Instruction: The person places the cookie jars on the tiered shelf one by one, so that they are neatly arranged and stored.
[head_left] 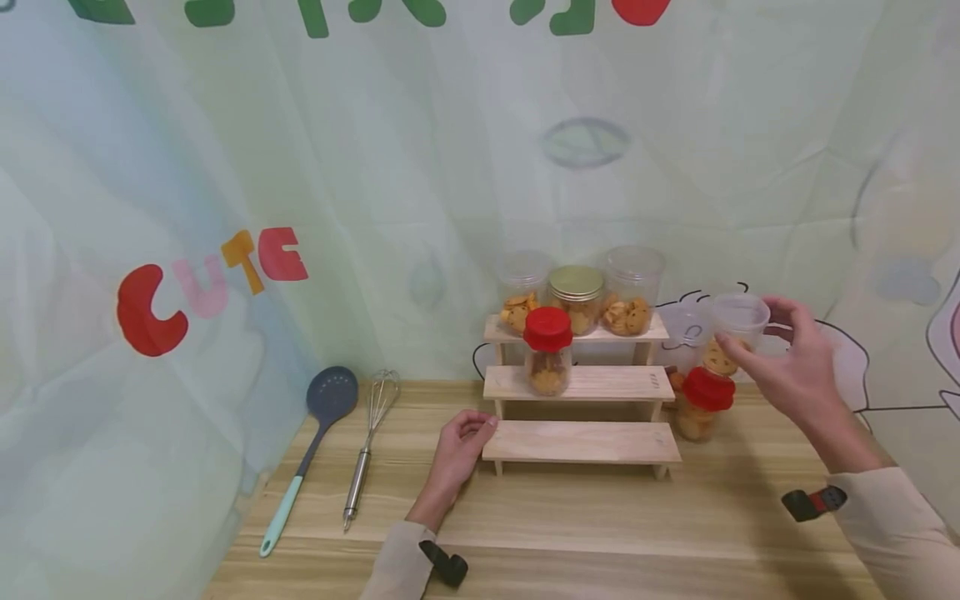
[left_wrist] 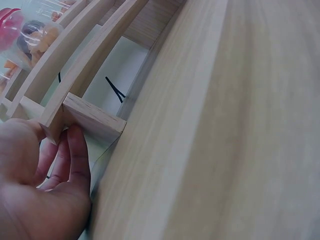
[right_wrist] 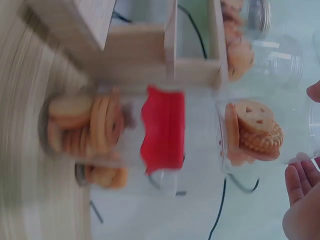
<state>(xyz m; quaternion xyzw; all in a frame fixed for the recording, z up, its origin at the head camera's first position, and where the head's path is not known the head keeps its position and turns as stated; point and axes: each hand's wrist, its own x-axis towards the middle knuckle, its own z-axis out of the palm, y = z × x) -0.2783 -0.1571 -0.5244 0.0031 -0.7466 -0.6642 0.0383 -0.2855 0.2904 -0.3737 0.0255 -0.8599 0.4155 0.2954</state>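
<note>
My right hand (head_left: pixel 798 367) grips the upper part of a clear plastic jar (head_left: pixel 738 321) with cookies in its bottom, thumb on one side and fingers on the other. In the right wrist view this jar's cookies (right_wrist: pixel 257 131) show near my fingers, apart from the red lid. A red-lidded cookie jar (head_left: pixel 703 408) stands below it on the table, right of the three-tier wooden rack (head_left: pixel 581 442). At the rack's left, my left hand (head_left: pixel 459 446) pinches the end of the lowest shelf (left_wrist: pixel 87 67), with fingers curled under its corner.
On the top tier stand two clear-topped jars and a gold-lidded jar (head_left: pixel 576 292). Another red-lidded jar (head_left: pixel 548 354) sits on the middle tier. Partly hidden behind the right-hand jars is another clear jar (head_left: pixel 681 329). A slotted turner (head_left: pixel 324 417) and a whisk (head_left: pixel 362 471) lie at left.
</note>
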